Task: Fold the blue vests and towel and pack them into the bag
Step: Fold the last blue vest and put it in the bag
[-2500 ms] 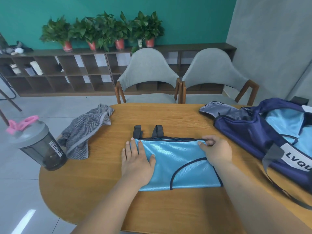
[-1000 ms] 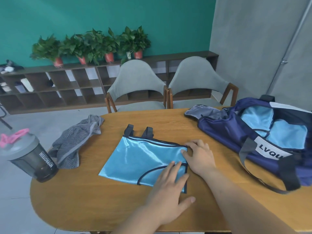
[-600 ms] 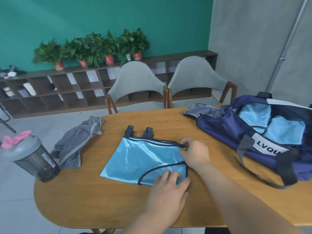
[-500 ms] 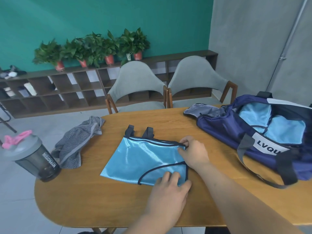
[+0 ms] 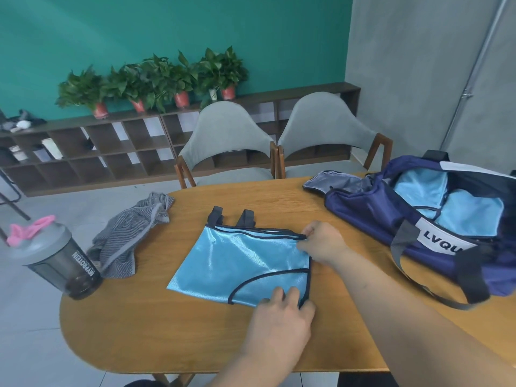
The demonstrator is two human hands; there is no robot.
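Head view: left hand [image 5: 279,317] and right hand [image 5: 321,243] pinch blue vest [image 5: 240,263] corners.

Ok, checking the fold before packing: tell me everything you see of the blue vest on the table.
The blue vest is shiny light-blue fabric with dark piping and two dark straps at its far edge. It lies folded flat on the table. The right hand pinches its far right corner, the left hand its near right corner.

Left hand [image 5: 279,314] near, fingertips pinching blue vest [image 5: 240,263], right hand [image 5: 324,243] farther out, curled fingers pinching it too, forearms bare.
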